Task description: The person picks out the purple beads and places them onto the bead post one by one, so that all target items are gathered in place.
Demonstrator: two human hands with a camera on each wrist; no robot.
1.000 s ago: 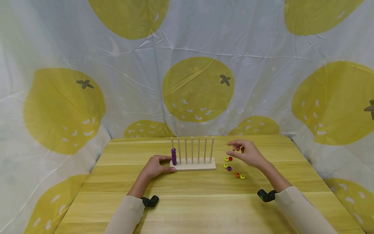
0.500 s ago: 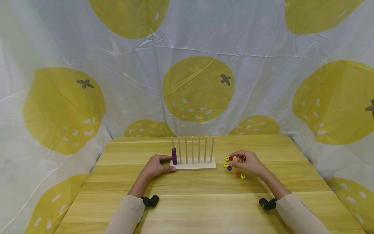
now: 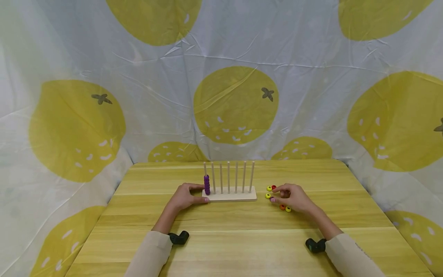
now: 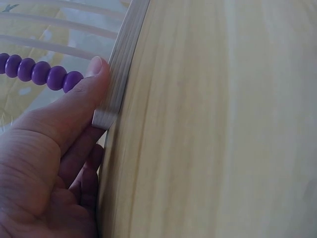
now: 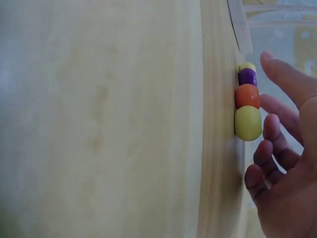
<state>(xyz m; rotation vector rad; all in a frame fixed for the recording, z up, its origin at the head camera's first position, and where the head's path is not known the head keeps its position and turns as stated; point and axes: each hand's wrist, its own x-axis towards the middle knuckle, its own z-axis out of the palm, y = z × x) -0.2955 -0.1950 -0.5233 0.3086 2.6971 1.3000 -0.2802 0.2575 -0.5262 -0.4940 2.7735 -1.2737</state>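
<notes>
A wooden peg stand with a row of upright pegs rests on the table. Its leftmost peg carries a stack of purple beads; the other pegs are bare. My left hand holds the left end of the base, thumb on the near side and fingers behind. To the right of the stand, my right hand hovers low over loose beads, thumb and index finger apart, holding nothing. Its thumb tip mostly covers a purple bead in the head view. Beside that lies a yellow bead.
A red bead and another yellow bead lie farther back. Nearer are an orange bead and a third yellow one. A lemon-print cloth hangs behind the wooden table.
My right hand has come down and toward me, from above the back beads to the purple one. The left hand and the stand have stayed put.
</notes>
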